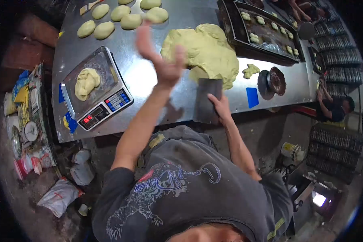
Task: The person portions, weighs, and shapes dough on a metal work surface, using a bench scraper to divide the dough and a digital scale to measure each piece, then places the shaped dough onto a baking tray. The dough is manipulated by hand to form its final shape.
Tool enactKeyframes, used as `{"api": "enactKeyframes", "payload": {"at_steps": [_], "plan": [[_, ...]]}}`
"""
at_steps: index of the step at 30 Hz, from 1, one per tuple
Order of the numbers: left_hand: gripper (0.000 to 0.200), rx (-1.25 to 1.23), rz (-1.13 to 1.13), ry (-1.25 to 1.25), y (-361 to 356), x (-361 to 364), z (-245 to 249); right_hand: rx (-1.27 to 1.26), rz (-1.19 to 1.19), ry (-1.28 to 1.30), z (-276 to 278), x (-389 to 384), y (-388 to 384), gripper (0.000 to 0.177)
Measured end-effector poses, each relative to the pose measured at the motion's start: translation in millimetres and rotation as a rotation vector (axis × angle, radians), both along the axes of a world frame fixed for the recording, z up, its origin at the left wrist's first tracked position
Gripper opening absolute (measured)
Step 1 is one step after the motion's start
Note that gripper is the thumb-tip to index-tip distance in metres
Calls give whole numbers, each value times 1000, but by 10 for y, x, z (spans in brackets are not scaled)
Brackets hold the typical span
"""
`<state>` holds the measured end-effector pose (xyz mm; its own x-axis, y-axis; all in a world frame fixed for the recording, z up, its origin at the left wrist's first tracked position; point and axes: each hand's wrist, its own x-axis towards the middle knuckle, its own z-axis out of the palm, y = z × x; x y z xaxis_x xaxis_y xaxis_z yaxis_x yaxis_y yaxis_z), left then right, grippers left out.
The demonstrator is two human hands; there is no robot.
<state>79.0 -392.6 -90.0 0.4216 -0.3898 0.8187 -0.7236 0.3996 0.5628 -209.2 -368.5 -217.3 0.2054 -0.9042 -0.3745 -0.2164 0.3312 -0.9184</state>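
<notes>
My left hand (pixel 161 60) is raised above the table with its fingers spread, blurred by motion, holding nothing. In my right hand (pixel 221 108) is a dark rectangular dough scraper (pixel 208 99), its upper edge at the near side of a large yellow dough mass (pixel 205 46). A digital scale (pixel 113 101) stands to the left, its red digits lit, with a lump of dough (pixel 86 83) on its platform. Several rounded dough balls (pixel 119 13) lie at the far left of the metal table (pixel 145 109). A small dough scrap (pixel 251 71) sits right of the mass.
Dark trays (pixel 266 32) with small dough pieces are at the far right. Nearby are a round dark bowl (pixel 276 80) and a blue card (pixel 252 97). A brush (pixel 89 7) lies at the back left. Other people (pixel 334 107) work at the right beside stacked racks (pixel 341 52).
</notes>
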Motion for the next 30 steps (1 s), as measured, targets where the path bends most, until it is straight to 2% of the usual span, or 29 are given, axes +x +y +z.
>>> {"api": "enactKeyframes", "payload": {"at_steps": [1,2,3,5,6,7,8,10,12,14,16,18,20,21,22,23,24,25,27,28,30], "plan": [[102,110,45,-46,-202,-390,-183,11,-85,-7,59,-207,18,45],[101,254,12,-10,-493,-787,-630,22,-170,-19,97,-361,31,45],[101,431,-50,-96,-594,-1046,-785,58,-206,-56,117,-478,48,44],[100,1025,-155,-330,-607,-1536,-1723,132,-283,-116,153,-709,72,43],[99,1165,-198,-264,-410,-1809,-2080,100,-279,-100,142,-791,42,42],[98,1258,-301,-199,-202,-1835,-1723,69,-270,-84,97,-857,11,40],[88,983,-245,-314,-60,-1858,-1955,51,-260,-68,56,-902,0,39],[73,967,-283,-349,263,-1674,-1795,108,-169,-38,227,-833,-175,37],[56,1041,-395,-119,519,-1380,-1885,61,-37,27,537,-633,-485,39],[42,1057,-437,59,779,-1007,-1917,-208,-11,-14,425,-487,-976,42],[32,1034,-445,153,1062,-534,-1839,-527,-127,191,480,-232,-1431,44],[26,947,-186,425,1368,-189,-1395,-592,-230,68,490,0,-1869,45],[25,766,94,430,1606,234,-1349,-587,-77,-3,671,439,-1969,41],[24,730,187,448,1720,447,-1324,-611,50,120,695,690,-1978,35],[23,692,276,464,1814,659,-1231,-549,206,94,853,1022,-1756,29],[23,661,348,403,1890,873,-1165,-559,352,52,721,1312,-1651,26],[22,627,419,339,1959,1075,-1102,-420,514,-48,628,1621,-1477,25],[23,632,458,346,2015,1257,-1043,-457,672,-25,536,1949,-1242,24],[26,636,579,191,2088,1651,-1097,-403,1004,-176,214,2583,-720,24],[28,660,649,102,2114,1831,-1194,-288,1196,-170,538,2860,-382,25],[28,819,736,6,2197,2112,-1373,-583,1462,-235,561,3476,-99,28]]}}
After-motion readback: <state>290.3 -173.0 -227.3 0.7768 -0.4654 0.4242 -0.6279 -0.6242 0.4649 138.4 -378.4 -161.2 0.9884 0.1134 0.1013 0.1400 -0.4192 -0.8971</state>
